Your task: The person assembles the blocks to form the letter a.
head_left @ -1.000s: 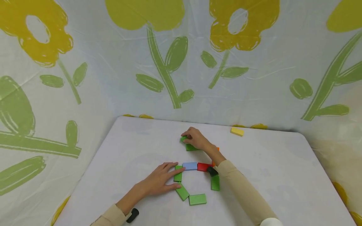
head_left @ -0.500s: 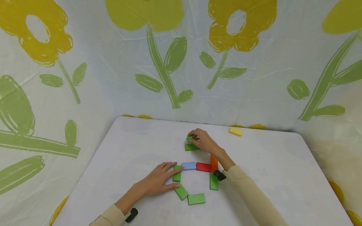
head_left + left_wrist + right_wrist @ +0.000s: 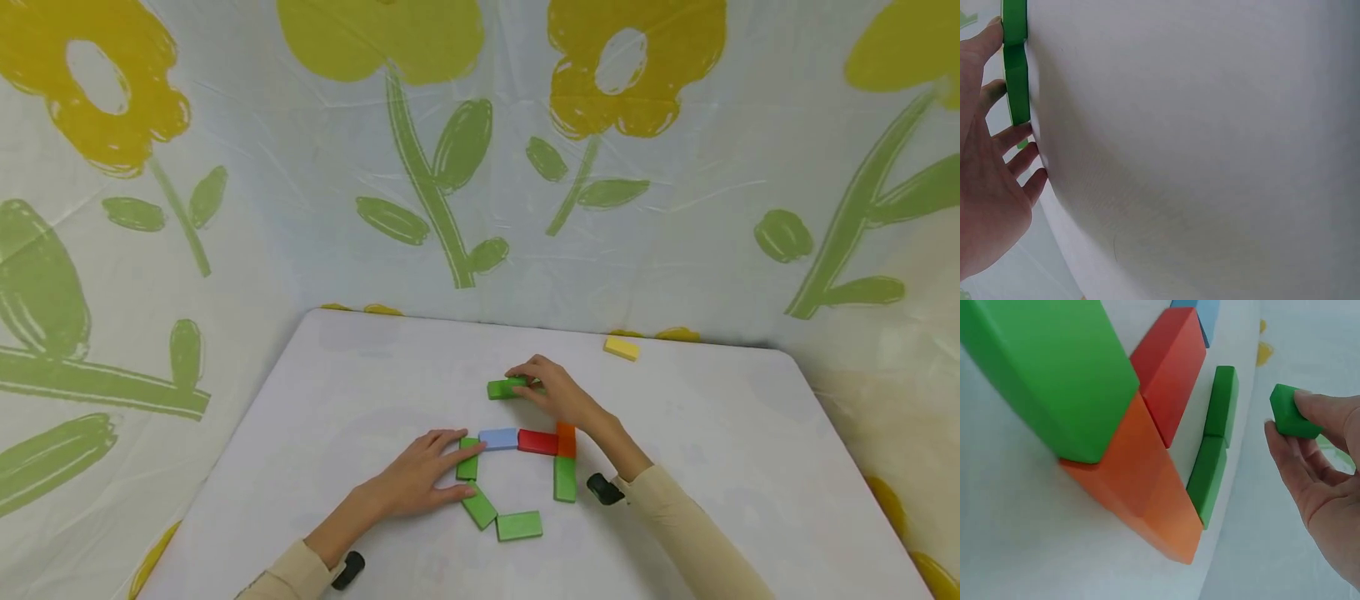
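Note:
My right hand pinches a green block between thumb and fingers, held up off the table. Under and beside it lie two green blocks end to end; the left one shows in the head view, while the hand partly hides the other. My left hand is spread, its index finger on an upper green block and its thumb against a slanted green block. A blue block, a red block and an orange block continue from there in a row.
Below the orange block lies a green block, and another green block lies at the near side. A yellow block sits near the far edge of the white table. A flower-printed curtain surrounds it.
My right hand has moved to the right and nearer with the green block in its grip, uncovering more of the orange block. My left hand has stayed in place.

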The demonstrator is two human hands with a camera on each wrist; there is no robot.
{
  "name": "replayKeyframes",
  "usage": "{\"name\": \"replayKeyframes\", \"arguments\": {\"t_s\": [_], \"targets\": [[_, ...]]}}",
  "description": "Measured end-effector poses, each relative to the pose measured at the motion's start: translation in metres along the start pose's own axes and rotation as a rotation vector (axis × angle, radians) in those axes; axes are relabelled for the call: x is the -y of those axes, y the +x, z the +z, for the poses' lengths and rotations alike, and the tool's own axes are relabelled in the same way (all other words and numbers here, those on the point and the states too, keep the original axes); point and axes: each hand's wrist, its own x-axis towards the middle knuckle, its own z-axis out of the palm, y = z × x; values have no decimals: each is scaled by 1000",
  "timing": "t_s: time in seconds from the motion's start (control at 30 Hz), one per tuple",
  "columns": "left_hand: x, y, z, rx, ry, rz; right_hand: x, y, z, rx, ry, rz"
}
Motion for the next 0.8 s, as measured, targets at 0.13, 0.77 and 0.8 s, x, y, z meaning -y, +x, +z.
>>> {"name": "replayKeyframes", "arguments": {"t_s": [0.13, 0.77, 0.8], "targets": [[0, 1, 0, 8, -1, -7, 5, -14, -2, 16, 51, 18], [2, 1, 2, -15, 9, 12, 14, -82, 4, -33, 175, 107], [1, 0, 2, -20, 11, 16, 14, -85, 5, -33, 176, 114]]}}
